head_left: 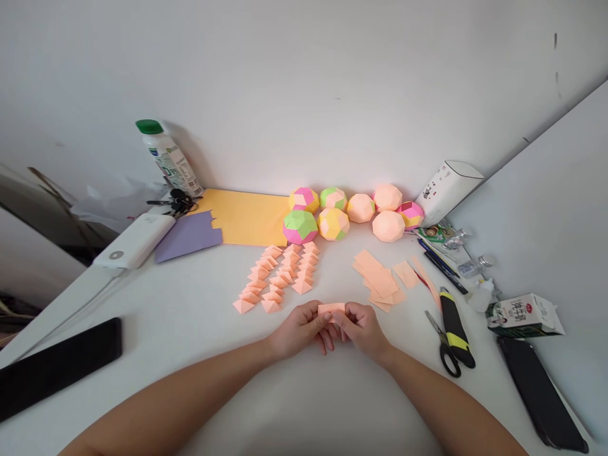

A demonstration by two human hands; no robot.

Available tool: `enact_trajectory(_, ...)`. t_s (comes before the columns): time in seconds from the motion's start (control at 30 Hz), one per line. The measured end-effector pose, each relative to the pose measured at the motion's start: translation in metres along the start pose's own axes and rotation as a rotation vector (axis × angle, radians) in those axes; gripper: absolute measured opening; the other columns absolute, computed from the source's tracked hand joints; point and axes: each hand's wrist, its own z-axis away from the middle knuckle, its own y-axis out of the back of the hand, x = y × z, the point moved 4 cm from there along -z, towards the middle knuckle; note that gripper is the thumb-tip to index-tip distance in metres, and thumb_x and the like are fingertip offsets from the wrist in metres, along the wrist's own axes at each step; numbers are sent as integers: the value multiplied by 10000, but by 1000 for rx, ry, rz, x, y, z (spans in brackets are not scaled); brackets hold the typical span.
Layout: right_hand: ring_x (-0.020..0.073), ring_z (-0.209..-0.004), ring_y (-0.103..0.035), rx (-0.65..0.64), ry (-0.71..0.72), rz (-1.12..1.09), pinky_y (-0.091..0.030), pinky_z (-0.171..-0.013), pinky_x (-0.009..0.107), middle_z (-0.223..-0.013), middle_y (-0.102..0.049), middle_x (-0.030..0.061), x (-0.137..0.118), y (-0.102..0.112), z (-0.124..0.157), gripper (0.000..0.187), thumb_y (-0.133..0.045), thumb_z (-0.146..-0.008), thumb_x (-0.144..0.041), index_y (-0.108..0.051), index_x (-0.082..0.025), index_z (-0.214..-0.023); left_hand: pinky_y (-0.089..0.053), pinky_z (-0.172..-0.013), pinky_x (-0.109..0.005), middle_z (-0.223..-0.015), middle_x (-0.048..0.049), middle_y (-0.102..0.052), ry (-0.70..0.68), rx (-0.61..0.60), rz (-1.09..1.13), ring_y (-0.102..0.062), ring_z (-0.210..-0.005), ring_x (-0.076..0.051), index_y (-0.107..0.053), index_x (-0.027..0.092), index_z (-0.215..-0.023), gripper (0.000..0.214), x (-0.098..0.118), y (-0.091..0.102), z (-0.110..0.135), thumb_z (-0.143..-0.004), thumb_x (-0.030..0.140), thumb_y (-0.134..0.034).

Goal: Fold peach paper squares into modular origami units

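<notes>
A small peach paper strip (331, 308) is held level between both hands above the white table. My left hand (304, 326) pinches its left end, thumb on the near side. On the right end my right hand (363, 326) closes, its thumb pressed against the paper. Fingers hide the strip's lower part. Beyond my left hand, several folded peach paper pieces (284, 275) stand in three rows. A loose pile of flat peach paper strips (380, 278) lies past my right hand.
Several folded paper balls (333, 224) line the wall. Scissors (446, 348) and a utility knife (456, 329) lie at right, near a milk carton (522, 315) and a black phone (541, 392). At left are a power bank (135, 239), yellow paper (251, 215) and a bottle (168, 158).
</notes>
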Motion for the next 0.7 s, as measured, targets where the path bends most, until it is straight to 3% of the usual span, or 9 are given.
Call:
enact_trajectory(0.27, 79, -386, -379, 9, 1, -2, -295, -404, 212, -415, -470, -47, 2, 1, 0, 410, -548, -810, -469, -406, -186, -551, -491, -403, -260, -624, -36, -659, 58, 80, 4, -646, -490, -173, -415, 170, -721, 427, -6, 3, -2, -751, 561, -583)
enact_trajectory(0.7, 79, -394, -378, 13, 3, 2, -294, -408, 214, -427, -468, -43, 3, 1, 1, 395, -549, -817, -446, -416, -183, -553, -487, -421, -244, -667, -49, -675, 51, 3, -19, -642, -512, -156, -495, 149, -748, 358, 0, 1, 0, -769, 488, -606)
